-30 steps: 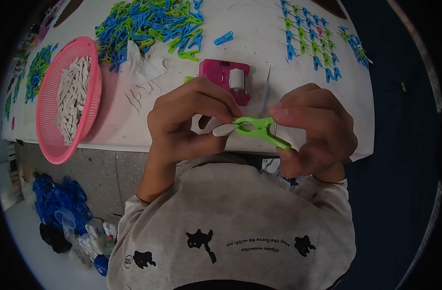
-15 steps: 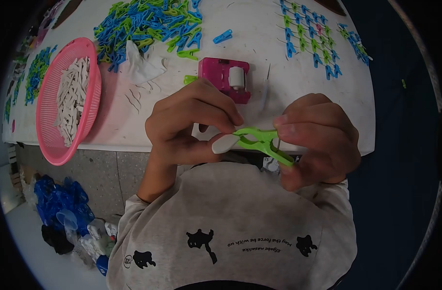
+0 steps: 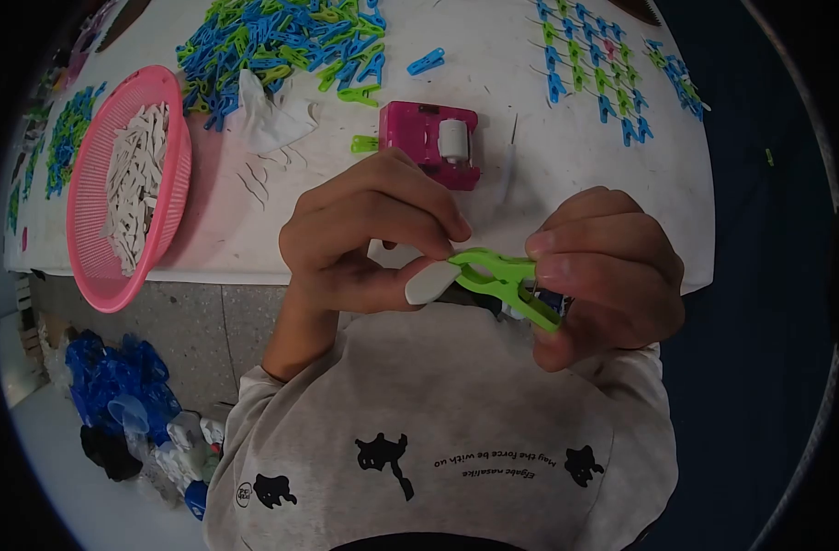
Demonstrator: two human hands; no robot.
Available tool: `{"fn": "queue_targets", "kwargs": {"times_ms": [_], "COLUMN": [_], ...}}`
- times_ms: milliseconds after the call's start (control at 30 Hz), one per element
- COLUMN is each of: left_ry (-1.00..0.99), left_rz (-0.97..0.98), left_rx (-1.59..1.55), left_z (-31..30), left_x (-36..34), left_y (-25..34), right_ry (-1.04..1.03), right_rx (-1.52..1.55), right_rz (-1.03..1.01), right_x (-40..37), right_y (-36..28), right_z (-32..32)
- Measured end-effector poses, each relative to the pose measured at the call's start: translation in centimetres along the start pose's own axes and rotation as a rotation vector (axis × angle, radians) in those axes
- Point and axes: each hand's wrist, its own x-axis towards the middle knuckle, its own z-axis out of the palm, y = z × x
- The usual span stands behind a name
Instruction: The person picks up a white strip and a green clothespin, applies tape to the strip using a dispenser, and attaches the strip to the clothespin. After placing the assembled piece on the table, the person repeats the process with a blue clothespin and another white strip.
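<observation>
A bright green plastic clip (image 3: 502,275) is held between my two hands in front of my shirt. My left hand (image 3: 360,234) pinches a flat whitish piece with a rounded end (image 3: 431,283) right at the clip's jaw end. On the other side, my right hand (image 3: 617,275) closes around the clip's handle end, thumb below and fingers above. A thin metal wire shows by the right fingertips. Just beyond the hands on the table are a magenta box with a white roll (image 3: 453,140) and a thin pointed tool with a pale handle (image 3: 507,168).
A pink basket (image 3: 177,156) of whitish strips stands at the left of the table. Blue and green clips (image 3: 272,46) are heaped at the back, beside a white cloth (image 3: 270,119). Clips with wires (image 3: 589,69) lie in rows at the right. Blue plastic bags (image 3: 121,381) lie on the floor.
The clip has turned slightly in my fingers and its handles look closer together. My right hand has shifted a little, while my left still pinches the whitish piece.
</observation>
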Motion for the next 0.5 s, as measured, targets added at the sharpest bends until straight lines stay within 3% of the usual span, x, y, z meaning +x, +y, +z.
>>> {"fn": "queue_targets", "kwargs": {"times_ms": [500], "left_ry": [0.049], "left_rz": [-0.345], "left_rx": [-0.023], "left_z": [-1.0], "left_x": [-1.4], "left_y": [-0.7], "right_ry": [-0.055], "right_rx": [0.048], "right_rz": [0.306], "right_x": [-0.4], "right_y": [1.2], "right_z": [0.5]}}
